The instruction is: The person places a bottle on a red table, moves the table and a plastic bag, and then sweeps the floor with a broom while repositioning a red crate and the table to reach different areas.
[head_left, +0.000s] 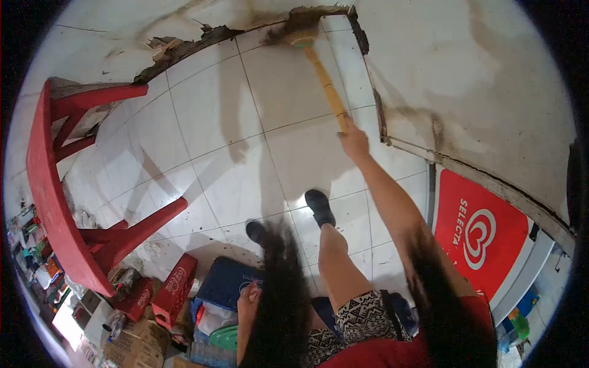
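My right hand (354,142) is closed around the yellow handle of a soft broom (326,83), near its end. The broom reaches away from me over white floor tiles (215,135). Its dark, blurred bristles are at the far wall's base, by a broken, rotted strip (196,49). Low in the view, my left hand (248,299) hangs beside my body with its fingers curled. Dark hair hides part of it, and nothing shows in its fingers. Near it are a blue cooler (227,282) and a green lid (224,337).
A red plastic table (52,190) lies on its side at left, its legs jutting over the floor. Red crates (175,291) and cardboard boxes (138,343) are stacked at lower left. A red-and-white Selecta freezer (478,236) stands at right. Dark bits dot the tiles near my feet.
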`<state>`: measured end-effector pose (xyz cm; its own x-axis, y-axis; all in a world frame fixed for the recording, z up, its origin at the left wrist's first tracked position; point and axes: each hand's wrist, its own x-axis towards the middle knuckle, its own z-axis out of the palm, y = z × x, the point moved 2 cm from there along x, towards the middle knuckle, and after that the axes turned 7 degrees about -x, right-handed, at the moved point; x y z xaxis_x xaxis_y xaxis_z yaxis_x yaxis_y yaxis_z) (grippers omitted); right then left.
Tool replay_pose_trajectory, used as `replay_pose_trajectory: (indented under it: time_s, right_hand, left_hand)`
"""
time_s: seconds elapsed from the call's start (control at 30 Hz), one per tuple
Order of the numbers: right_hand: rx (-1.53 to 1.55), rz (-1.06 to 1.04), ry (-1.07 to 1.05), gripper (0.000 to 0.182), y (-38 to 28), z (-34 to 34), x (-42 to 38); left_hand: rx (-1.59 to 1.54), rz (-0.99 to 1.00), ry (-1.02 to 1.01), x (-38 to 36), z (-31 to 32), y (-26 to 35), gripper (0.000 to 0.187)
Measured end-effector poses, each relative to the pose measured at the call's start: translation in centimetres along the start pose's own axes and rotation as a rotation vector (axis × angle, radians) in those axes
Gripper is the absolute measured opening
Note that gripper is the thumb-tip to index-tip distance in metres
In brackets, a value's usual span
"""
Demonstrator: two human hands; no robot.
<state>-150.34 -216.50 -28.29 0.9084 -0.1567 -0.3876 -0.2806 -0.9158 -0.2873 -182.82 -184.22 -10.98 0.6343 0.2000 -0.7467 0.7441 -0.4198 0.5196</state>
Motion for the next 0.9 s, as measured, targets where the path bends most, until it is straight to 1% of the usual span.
replay_pose_trajectory:
  time_s: [0.03, 0.07, 0.13, 0.2, 0.27, 0.3, 0.33, 0.37, 0.4, 0.43, 0.47, 0.5, 0.53, 0.57, 0.6, 0.67, 0.73, 0.77, 0.83, 0.9]
  right_hand:
    - [-0.016, 0.040, -0.010, 0.060, 0.6, -1.0, -0.3]
    - [-0.109, 0.093, -0.071, 0.062, 1.2, -2.0, 0.0]
    - [-0.179, 0.023, -0.020, 0.064, 2.2, -3.4, 1.4]
    - [-0.204, 0.001, 0.000, 0.064, 3.7, -3.8, 2.3]
    - [-0.230, 0.021, -0.144, 0.065, 5.4, -2.8, 2.0]
    - [-0.140, 0.094, -0.234, 0.066, 7.3, -1.3, 0.6]
    - [-0.050, 0.161, -0.323, 0.067, 9.0, 0.2, -2.0]
    - [-0.124, 0.202, -0.277, 0.068, 9.8, 0.6, -5.7]
    - [-0.023, 0.260, -0.331, 0.067, 10.5, 0.7, -9.9]
    - [0.017, 0.391, -0.425, 0.067, 11.2, 0.6, -14.6]
    - [0.023, 0.415, -0.463, 0.067, 12.3, 0.4, -19.6]
    - [0.065, 0.409, -0.479, 0.063, 13.4, -0.7, -24.8]
    - [0.165, 0.411, -0.508, 0.059, 14.6, -2.6, -29.8]
    - [0.475, 0.698, -0.585, 0.055, 13.3, -6.7, -32.8]
    - [1.321, 1.140, -0.544, 0.053, 9.0, -13.4, -33.7]
    - [0.452, 0.684, -0.696, 0.051, 13.3, -15.9, -38.4]
    - [0.363, 0.532, -0.592, 0.054, 8.3, -22.5, -38.6]
    - [0.360, 0.532, -0.585, 0.054, 6.8, -23.5, -37.8]
    - [0.057, 0.396, -0.502, 0.055, 5.0, -25.0, -34.3]
    - [0.249, 0.317, -0.354, 0.056, 6.5, -21.8, -28.5]
  left_hand:
    - [0.010, -0.009, 0.003, -0.2, -0.7, 0.9, 0.029]
    - [-0.043, -0.101, 0.016, -0.2, -1.1, 1.8, 0.029]
    - [-0.170, -0.266, 0.006, -0.2, -1.2, 2.2, 0.028]
    - [-0.114, -0.242, -0.038, -0.3, -1.0, -0.2, 0.029]
    - [-0.002, -0.176, -0.117, 0.1, -0.7, -4.4, 0.031]
    - [0.051, -0.138, -0.151, 0.4, -0.6, -6.5, 0.032]
    - [0.102, -0.102, -0.181, 0.7, -0.6, -7.9, 0.033]
    - [0.154, -0.068, -0.213, 0.7, -0.8, -7.9, 0.034]
    - [0.156, -0.058, -0.210, 0.8, -1.0, -8.0, 0.034]
    - [0.125, 0.011, -0.155, 0.9, -1.3, -6.6, 0.031]
    - [0.092, 0.076, -0.104, 0.8, -1.6, -5.1, 0.029]
    - [0.089, 0.079, -0.108, 0.6, -1.8, -3.4, 0.029]
    - [0.025, 0.015, -0.115, 0.5, -1.9, -1.7, 0.029]
    - [-0.038, -0.050, -0.122, 0.2, -2.0, -1.0, 0.029]
    - [-0.036, -0.049, -0.124, 0.1, -1.9, -0.9, 0.029]
    - [-0.016, -0.037, -0.129, -0.3, -2.0, -2.2, 0.029]
    - [0.022, -0.014, -0.126, -0.2, -1.8, -4.1, 0.029]
    - [0.034, -0.014, -0.124, -0.3, -1.6, -4.9, 0.029]
    - [0.050, -0.020, -0.116, -0.4, -1.4, -5.8, 0.029]
    - [0.049, -0.032, -0.101, -0.7, -1.3, -6.0, 0.029]
